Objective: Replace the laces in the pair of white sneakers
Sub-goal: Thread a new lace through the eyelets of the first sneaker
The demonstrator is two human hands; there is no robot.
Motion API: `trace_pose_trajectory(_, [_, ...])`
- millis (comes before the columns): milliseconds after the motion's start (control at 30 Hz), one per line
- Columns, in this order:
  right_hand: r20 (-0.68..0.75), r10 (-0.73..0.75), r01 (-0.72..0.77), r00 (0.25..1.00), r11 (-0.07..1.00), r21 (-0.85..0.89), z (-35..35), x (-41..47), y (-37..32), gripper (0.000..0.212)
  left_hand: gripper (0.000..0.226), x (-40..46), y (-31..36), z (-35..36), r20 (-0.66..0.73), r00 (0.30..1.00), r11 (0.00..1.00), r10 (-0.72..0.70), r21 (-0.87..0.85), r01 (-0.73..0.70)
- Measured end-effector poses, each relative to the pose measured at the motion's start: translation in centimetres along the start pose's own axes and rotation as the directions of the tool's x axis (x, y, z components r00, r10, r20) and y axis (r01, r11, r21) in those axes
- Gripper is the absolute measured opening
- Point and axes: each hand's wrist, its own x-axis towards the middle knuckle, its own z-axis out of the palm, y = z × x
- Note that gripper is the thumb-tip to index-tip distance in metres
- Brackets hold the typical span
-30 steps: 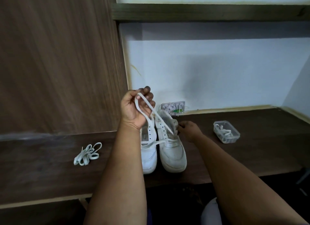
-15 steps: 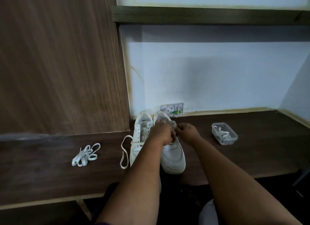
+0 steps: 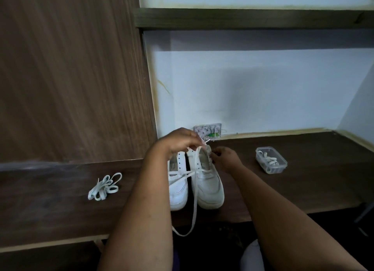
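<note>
Standing toes toward the camera at the middle of the dark wooden desk (image 3: 303, 181), the two white sneakers touch side by side: the left sneaker (image 3: 178, 192) is partly behind the person's left forearm, and the right sneaker (image 3: 209, 186) sits just beside it.

The left hand (image 3: 180, 141) hovers over the heel end of the pair with its fingers curled down, pinching the tip of a white lace (image 3: 194, 192) between thumb and fingertips. From that pinch the lace runs down along the right sneaker's eyelet row, crosses both shoes in flat bands near the middle, then drops past the toes and over the desk's front edge in a long hanging loop.

The right hand (image 3: 225, 158) is at the far side of the right sneaker's opening, fingers bent inward against the collar or tongue; whether they grip the shoe or a lace end there I cannot tell.

Well apart to the left on the desk lies a loose bundle of white laces (image 3: 105, 186). To the right, near the hand but not touching it, a small clear plastic container (image 3: 271, 159) holds another coiled white lace. A white wall socket plate (image 3: 208, 130) sits on the wall behind the shoes, below a dark shelf (image 3: 253, 19).
</note>
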Motion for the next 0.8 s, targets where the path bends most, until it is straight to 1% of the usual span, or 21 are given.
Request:
trace_pose_trajectory(33, [-0.041, 0.000, 0.000, 0.999, 1.000, 0.020, -0.2, 0.0, -0.2, 0.015, 0.016, -1.1, 0.6, -0.5, 0.160, 0.987, 0.999, -0.018, -0.040, 0.025])
trace_pose_trajectory(67, [-0.079, -0.006, 0.010, 0.997, 0.999, 0.049, -0.4, -0.2, -0.4, 0.016, 0.020, -2.1, 1.0, -0.8, 0.310, 0.950, 0.997, -0.043, -0.041, 0.058])
trace_pose_trajectory(100, [-0.102, -0.027, 0.034, 0.994, 0.997, 0.066, -0.6, -0.2, -0.5, 0.016, 0.022, -2.5, 1.1, -0.9, 0.414, 0.907, 0.996, -0.074, -0.018, 0.089])
trace_pose_trajectory(133, [-0.095, -0.058, 0.064, 0.994, 0.996, 0.067, -0.8, -0.3, -0.6, 0.014, 0.024, -2.6, 0.9, -0.9, 0.452, 0.884, 0.993, -0.118, 0.034, 0.115])
trace_pose_trajectory(167, [-0.052, -0.084, 0.088, 0.995, 0.994, 0.067, -1.0, -0.4, -0.8, 0.011, 0.023, -2.3, 0.7, -0.8, 0.421, 0.890, 0.984, -0.174, 0.104, 0.143])
trace_pose_trajectory(233, [0.149, -0.110, 0.106, 0.983, 0.994, 0.032, -1.3, -1.0, -1.1, 0.008, 0.017, -0.9, -0.2, -0.6, 0.219, 0.941, 0.932, -0.257, 0.314, 0.181])
trace_pose_trajectory(300, [0.407, -0.088, 0.144, 0.909, 0.984, -0.108, -1.7, -1.9, -1.8, 0.023, 0.016, 0.5, -1.4, -0.1, -0.004, 0.972, 0.774, -0.235, 0.604, 0.189])
trace_pose_trajectory(333, [0.472, -0.063, 0.168, 0.879, 0.968, -0.185, -1.8, -2.1, -2.0, 0.031, 0.021, 0.9, -2.0, 0.4, -0.062, 0.977, 0.708, -0.205, 0.679, 0.191])
trace_pose_trajectory(400, [0.460, -0.064, 0.201, 0.886, 0.946, -0.254, -1.9, -2.1, -2.3, 0.028, 0.026, 1.4, -3.1, 1.6, -0.053, 0.973, 0.708, -0.225, 0.678, 0.200])
trace_pose_trajectory(433, [0.432, -0.078, 0.179, 0.899, 0.964, -0.198, -2.0, -2.0, -2.2, 0.019, 0.029, 1.6, -3.5, 2.2, -0.014, 0.966, 0.713, -0.258, 0.672, 0.200])
trace_pose_trajectory(467, [0.415, -0.076, 0.106, 0.907, 0.993, -0.050, -2.2, -2.0, -2.1, 0.008, 0.033, 1.8, -3.9, 2.7, 0.013, 0.958, 0.700, -0.287, 0.685, 0.200])
trace_pose_trajectory(500, [0.413, -0.060, -0.011, 0.909, 0.986, 0.168, -2.6, -2.0, -1.9, 0.009, 0.037, 2.1, -4.3, 3.1, 0.018, 0.954, 0.681, -0.301, 0.704, 0.202])
trace_pose_trajectory(533, [0.409, -0.033, -0.142, 0.912, 0.910, 0.391, -3.0, -2.0, -1.6, 0.017, 0.040, 2.4, -4.7, 3.4, 0.009, 0.954, 0.661, -0.300, 0.723, 0.201])
trace_pose_trajectory(567, [0.393, -0.005, -0.249, 0.919, 0.767, 0.592, -3.7, -2.0, -1.4, 0.021, 0.044, 2.7, -5.0, 3.5, -0.006, 0.955, 0.648, -0.296, 0.733, 0.205])
trace_pose_trajectory(600, [0.341, 0.027, -0.293, 0.940, 0.580, 0.760, -4.7, -2.1, -1.4, 0.022, 0.046, 2.9, -5.3, 3.5, -0.017, 0.955, 0.645, -0.295, 0.734, 0.212])
trace_pose_trajectory(633, [0.252, 0.075, -0.262, 0.965, 0.355, 0.898, -5.6, -2.3, -1.4, 0.020, 0.048, 3.0, -5.4, 3.5, -0.017, 0.953, 0.650, -0.302, 0.728, 0.219])
trace_pose_trajectory(667, [0.144, 0.160, -0.163, 0.977, 0.108, 0.981, -6.7, -2.2, -1.4, 0.018, 0.049, 3.1, -5.3, 3.4, -0.011, 0.952, 0.655, -0.307, 0.723, 0.220])
trace_pose_trajectory(700, [0.043, 0.302, -0.018, 0.952, -0.087, 0.996, -7.9, -2.2, -1.5, 0.021, 0.049, 3.1, -5.2, 3.2, -0.005, 0.950, 0.663, -0.312, 0.715, 0.222])
trace_pose_trajectory(733, [-0.049, 0.477, 0.138, 0.878, -0.153, 0.978, -9.1, -2.4, -1.5, 0.026, 0.049, 3.2, -5.2, 3.1, 0.003, 0.947, 0.675, -0.322, 0.702, 0.227])
trace_pose_trajectory(767, [-0.153, 0.628, 0.251, 0.763, -0.070, 0.966, -10.0, -2.4, -0.8, 0.032, 0.048, 3.3, -5.2, 3.0, 0.013, 0.941, 0.686, -0.339, 0.687, 0.238])
trace_pose_trajectory(800, [-0.276, 0.724, 0.282, 0.633, 0.117, 0.952, -10.8, -2.6, -0.4, 0.036, 0.045, 3.5, -5.3, 2.9, 0.021, 0.934, 0.691, -0.357, 0.679, 0.249])
